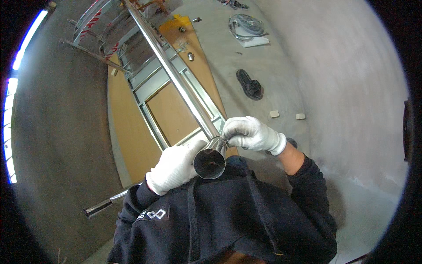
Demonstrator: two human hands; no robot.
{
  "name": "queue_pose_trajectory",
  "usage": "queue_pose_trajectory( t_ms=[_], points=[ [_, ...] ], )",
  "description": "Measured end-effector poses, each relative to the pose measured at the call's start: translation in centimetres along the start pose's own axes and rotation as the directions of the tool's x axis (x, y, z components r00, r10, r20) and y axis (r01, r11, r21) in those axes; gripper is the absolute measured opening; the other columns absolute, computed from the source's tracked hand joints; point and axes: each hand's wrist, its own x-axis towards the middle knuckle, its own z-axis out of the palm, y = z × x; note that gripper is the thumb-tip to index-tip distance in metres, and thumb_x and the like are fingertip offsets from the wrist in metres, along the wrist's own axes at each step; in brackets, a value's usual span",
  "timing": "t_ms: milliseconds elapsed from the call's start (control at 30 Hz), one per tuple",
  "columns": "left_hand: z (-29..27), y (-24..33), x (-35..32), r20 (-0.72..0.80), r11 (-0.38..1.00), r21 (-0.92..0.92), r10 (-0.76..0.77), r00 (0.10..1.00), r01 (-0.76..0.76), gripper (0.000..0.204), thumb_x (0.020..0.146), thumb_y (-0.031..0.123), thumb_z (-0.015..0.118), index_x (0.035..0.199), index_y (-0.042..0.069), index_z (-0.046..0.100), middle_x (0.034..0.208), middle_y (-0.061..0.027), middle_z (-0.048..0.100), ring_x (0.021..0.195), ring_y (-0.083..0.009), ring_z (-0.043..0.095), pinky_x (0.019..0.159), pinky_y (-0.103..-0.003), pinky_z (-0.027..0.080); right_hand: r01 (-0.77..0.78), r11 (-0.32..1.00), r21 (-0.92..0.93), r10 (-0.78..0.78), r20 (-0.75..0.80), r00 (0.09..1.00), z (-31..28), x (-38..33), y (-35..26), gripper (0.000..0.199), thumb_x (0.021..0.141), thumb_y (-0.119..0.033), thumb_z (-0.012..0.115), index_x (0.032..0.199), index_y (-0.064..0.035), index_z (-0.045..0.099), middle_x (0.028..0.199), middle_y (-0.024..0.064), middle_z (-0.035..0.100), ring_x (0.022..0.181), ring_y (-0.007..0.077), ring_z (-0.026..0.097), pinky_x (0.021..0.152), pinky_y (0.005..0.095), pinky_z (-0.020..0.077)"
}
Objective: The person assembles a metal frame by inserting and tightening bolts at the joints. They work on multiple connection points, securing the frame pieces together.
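Currently: both gloved hands grip near end of long steel tube [184,88], open mouth at centre. Left hand [176,165] wrapped at 8 o'clock, right hand [250,133] wrapped at 2 o'clock. Step judged: aligning tube over metal frame [154,83] on plywood board [127,132]. Next move calls for steady two-handed guidance. Open concrete floor [334,88] from 1 to 4 o'clock; sandal [249,84] at 1 o'clock.

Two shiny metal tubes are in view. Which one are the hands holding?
The long tube, running from the top of the picture to its open end at the chest. The left hand and right hand grip that end. The other tube lies on the floor at lower left.
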Motion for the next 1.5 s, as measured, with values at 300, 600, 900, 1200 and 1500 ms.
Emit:
queue_pose_trajectory(
  t_ms=[300, 600, 900, 1200, 1500],
  points=[
    [-1.2, 1.1, -0.1, 0.145, 0.975, -0.078, -0.194, 0.97, 0.206, 0.042, 0.087, 0.036, 0.068, 0.116, 0.007, 0.058, 0.097, -0.0185, 0.066, 0.093, -0.0358, 0.067, 0.079, -0.042, 0.053, -0.219, 0.947, 0.237, 0.212, 0.053, 0.976, 1.2, -0.7, 0.0, 0.023, 0.093, -0.007, 0.066, 0.113, 0.0006, 0.061, 0.11, 0.0065, 0.063, 0.1, 0.0133, 0.059, 0.088, 0.0293, 0.0496],
    [-1.5, -0.1, -0.3, 0.094, 0.974, -0.203, -0.082, 0.992, 0.099, 0.045, 0.085, 0.036, 0.071, 0.119, 0.009, 0.058, 0.097, -0.0187, 0.067, 0.093, -0.037, 0.067, 0.078, -0.043, 0.053, -0.181, 0.973, 0.143, 0.181, 0.013, 0.983, 1.1, 0.1, -0.7, 0.019, 0.093, -0.004, 0.064, 0.11, 0.002, 0.06, 0.102, 0.0066, 0.064, 0.091, 0.0136, 0.062, 0.083, 0.0287, 0.0517],
    [-1.7, -0.5, -1.0, 0.127, 0.977, -0.142, -0.138, 0.982, 0.156, 0.058, 0.086, 0.035, 0.071, 0.135, 0.013, 0.05, 0.099, -0.0177, 0.069, 0.092, -0.037, 0.068, 0.079, -0.042, 0.054, -0.178, 0.964, 0.198, 0.21, -0.152, 0.966, 1.7, 0.3, -1.6, 0.016, 0.091, -0.004, 0.064, 0.106, 0.0012, 0.062, 0.098, 0.0041, 0.064, 0.093, 0.011, 0.059, 0.084, 0.0272, 0.0492],
    [-1.8, -1.1, 0.0, 0.15, 0.977, -0.113, -0.162, 0.975, 0.179, 0.062, 0.084, 0.036, 0.074, 0.135, 0.01, 0.05, 0.1, -0.0188, 0.07, 0.093, -0.0361, 0.069, 0.08, -0.041, 0.054, -0.277, 0.937, 0.212, 0.297, -0.07, 0.952, 0.4, 1.0, -2.8, 0.018, 0.09, -0.003, 0.064, 0.107, 0.0016, 0.064, 0.098, 0.0057, 0.069, 0.087, 0.0108, 0.063, 0.081, 0.0273, 0.0529],
    [-0.4, -2.5, -0.5, 0.265, 0.97, -0.083, -0.199, 0.943, 0.228, 0.055, 0.091, 0.031, 0.068, 0.137, 0.005, 0.053, 0.138, -0.0159, 0.056, 0.127, -0.0284, 0.053, 0.109, -0.035, 0.039, -0.38, 0.904, 0.197, 0.402, -0.082, 0.912, -0.1, 0.7, -3.1, 0.018, 0.087, 0.003, 0.064, 0.105, 0.0027, 0.065, 0.105, 0.0086, 0.069, 0.095, 0.0138, 0.065, 0.088, 0.0291, 0.0514]
  ],
)
